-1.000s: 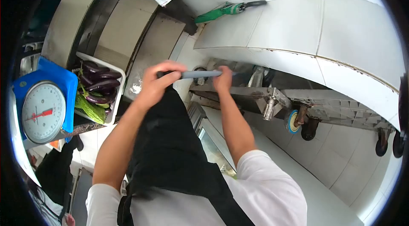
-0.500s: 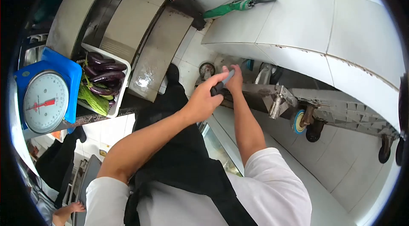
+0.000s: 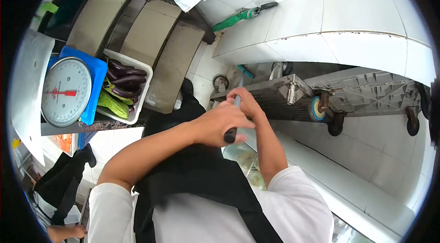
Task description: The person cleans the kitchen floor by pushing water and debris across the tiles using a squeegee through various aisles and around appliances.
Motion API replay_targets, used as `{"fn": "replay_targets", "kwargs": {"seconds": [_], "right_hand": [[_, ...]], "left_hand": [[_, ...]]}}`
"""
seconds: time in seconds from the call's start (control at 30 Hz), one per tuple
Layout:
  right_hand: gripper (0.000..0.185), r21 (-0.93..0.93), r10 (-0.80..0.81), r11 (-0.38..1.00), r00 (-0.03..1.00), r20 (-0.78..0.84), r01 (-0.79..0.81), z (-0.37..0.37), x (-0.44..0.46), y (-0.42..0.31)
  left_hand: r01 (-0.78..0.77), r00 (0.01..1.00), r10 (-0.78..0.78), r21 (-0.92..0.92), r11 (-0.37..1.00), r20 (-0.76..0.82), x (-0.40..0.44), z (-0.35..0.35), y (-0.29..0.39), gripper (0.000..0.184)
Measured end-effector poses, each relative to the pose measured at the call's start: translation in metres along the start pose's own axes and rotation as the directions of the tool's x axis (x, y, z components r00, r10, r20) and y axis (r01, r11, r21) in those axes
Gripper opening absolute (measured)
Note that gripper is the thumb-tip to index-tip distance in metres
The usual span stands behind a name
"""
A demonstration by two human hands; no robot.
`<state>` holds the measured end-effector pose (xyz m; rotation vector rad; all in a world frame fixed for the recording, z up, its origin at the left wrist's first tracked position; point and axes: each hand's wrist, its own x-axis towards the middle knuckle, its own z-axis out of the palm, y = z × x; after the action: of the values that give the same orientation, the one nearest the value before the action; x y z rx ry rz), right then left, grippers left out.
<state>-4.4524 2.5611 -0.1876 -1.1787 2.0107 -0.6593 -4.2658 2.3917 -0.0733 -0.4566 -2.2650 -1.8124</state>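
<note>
My left hand (image 3: 221, 123) is closed round the dark end of a grey pole (image 3: 237, 101); the black tip points back toward my apron. Just beyond it, my right hand (image 3: 245, 100) grips the same pole higher up, the two hands almost touching. The pole runs away from me toward the floor beside a metal-framed cart, and its far end is hard to make out. A thin teal strip (image 3: 245, 71) lies near there; whether it belongs to the pole I cannot tell.
At left, a blue scale (image 3: 67, 92) stands beside a white basket (image 3: 147, 82) of eggplants and green gourds. A green umbrella (image 3: 236, 19) leans by the tiled ledge (image 3: 293, 18). Wheeled grey platforms (image 3: 366, 92) stand at right. Another person's dark-clothed leg (image 3: 59, 181) shows at lower left.
The pole has turned from lying across my view to pointing away from me. My left hand has moved right and down, close to my right hand. The view has shifted slightly.
</note>
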Motion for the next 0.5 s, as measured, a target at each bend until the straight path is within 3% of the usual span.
{"fn": "replay_targets", "kwargs": {"seconds": [0.03,0.1,0.13,0.17,0.23,0.27,0.3,0.37,0.4,0.43,0.5], "right_hand": [[0.022,-0.009,-0.007,1.000,1.000,-0.005,0.007,0.007,-0.005,-0.004],[0.019,0.145,0.198,0.978,0.886,-0.419,-0.150,0.024,-0.014,-0.015],[0.013,0.171,0.264,0.963,0.842,-0.471,-0.206,0.029,-0.018,-0.024],[0.013,0.173,0.260,0.964,0.843,-0.471,-0.200,0.034,-0.017,-0.021],[0.016,0.127,0.219,0.976,0.745,-0.629,-0.179,0.042,-0.015,-0.018],[0.022,0.235,0.322,0.946,0.689,-0.649,-0.221,0.045,-0.014,-0.017],[0.022,0.242,0.323,0.946,0.689,-0.649,-0.215,0.051,-0.010,0.000],[0.025,0.399,0.408,0.905,0.572,-0.712,-0.149,0.066,0.001,0.050],[0.027,0.050,0.056,0.998,0.514,-0.856,-0.026,0.066,0.003,0.051],[0.027,0.056,0.064,0.998,0.512,-0.857,-0.031,0.064,0.002,0.053],[0.028,0.028,0.042,0.999,0.653,-0.756,-0.031,0.053,-0.005,0.057]], "left_hand": [[-0.010,1.000,0.010,0.007,1.000,-0.004,0.004,0.000,0.002,0.030],[-0.071,0.997,0.071,-0.070,0.995,-0.005,0.013,-0.001,0.006,0.020],[-0.084,0.996,0.086,-0.073,0.994,0.025,0.013,0.001,0.008,0.016],[-0.082,0.996,0.084,-0.067,0.994,0.025,0.010,0.002,0.007,0.016],[-0.118,0.990,0.121,-0.053,0.992,0.068,0.008,0.010,0.000,0.017],[-0.116,0.990,0.119,-0.047,0.992,0.074,0.007,0.017,-0.007,0.017],[-0.102,0.995,0.103,-0.032,0.994,0.019,0.007,0.028,-0.018,0.018],[-0.082,0.996,0.081,-0.016,0.997,-0.035,0.010,0.047,-0.031,0.020],[-0.039,0.995,0.038,-0.011,0.999,-0.089,0.014,0.055,-0.032,0.020],[0.003,0.990,-0.004,-0.012,1.000,-0.141,0.017,0.063,-0.032,0.020],[0.054,0.992,-0.054,-0.005,0.999,-0.111,0.026,0.070,-0.034,0.020]]}}
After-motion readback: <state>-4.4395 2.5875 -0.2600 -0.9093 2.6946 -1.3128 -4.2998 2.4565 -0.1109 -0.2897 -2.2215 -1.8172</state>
